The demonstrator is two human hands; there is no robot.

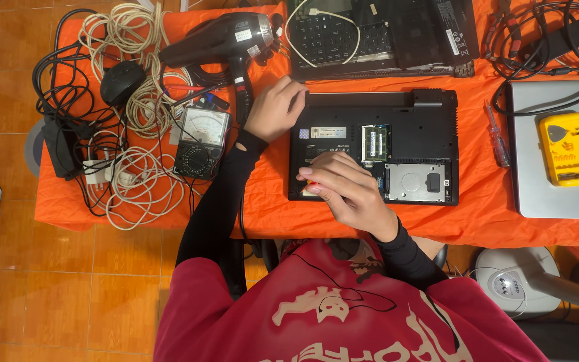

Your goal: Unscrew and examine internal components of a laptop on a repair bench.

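A black laptop (430, 114) lies bottom-up on the orange cloth (269, 214), its service cover off, showing a green memory module (374, 142) and a silver hard drive (415, 182). My left hand (276, 107) rests on the laptop's upper left corner, steadying it. My right hand (346, 191) is over the laptop's lower left area, fingers closed around a small tool with a red-and-yellow handle (309, 186); its tip is hidden under the hand.
A black hair dryer (226, 40), a multimeter (201, 142), a black mouse (122, 82) and tangled cables (135, 174) lie to the left. A second opened laptop (383, 33) sits behind. On the right are a red screwdriver (497, 137), a silver laptop (557, 201) and a yellow bit case (571, 149).
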